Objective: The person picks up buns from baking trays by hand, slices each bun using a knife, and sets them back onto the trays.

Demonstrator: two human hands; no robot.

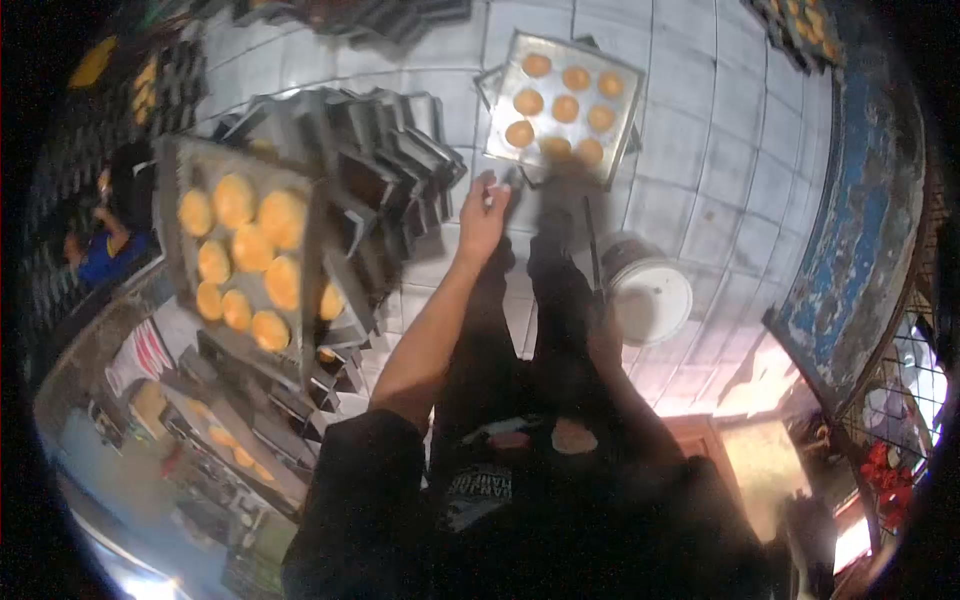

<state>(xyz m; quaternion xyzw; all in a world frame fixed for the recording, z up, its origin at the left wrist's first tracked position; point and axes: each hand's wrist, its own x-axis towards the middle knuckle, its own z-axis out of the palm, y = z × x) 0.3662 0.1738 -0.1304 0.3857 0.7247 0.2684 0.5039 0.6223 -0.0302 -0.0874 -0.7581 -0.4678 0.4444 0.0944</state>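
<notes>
My left hand (483, 215) is held out just below the near left corner of a metal tray (510, 75), its fingers loosely bent and apart, with nothing in them. Round golden buns (565, 108) lie in rows on this tray, which rests on other trays on the tiled floor. My right hand (604, 335), dim and blurred, is closed round the lower end of a long dark stick (592, 245). Beside it stands a round bucket with a white top (652, 300).
Tall stacks of dark trays (390, 160) stand on the left, with a tray of larger buns (252, 247) on top. Further left is a person in blue (105, 252). A worn blue ledge (860, 190) runs along the right.
</notes>
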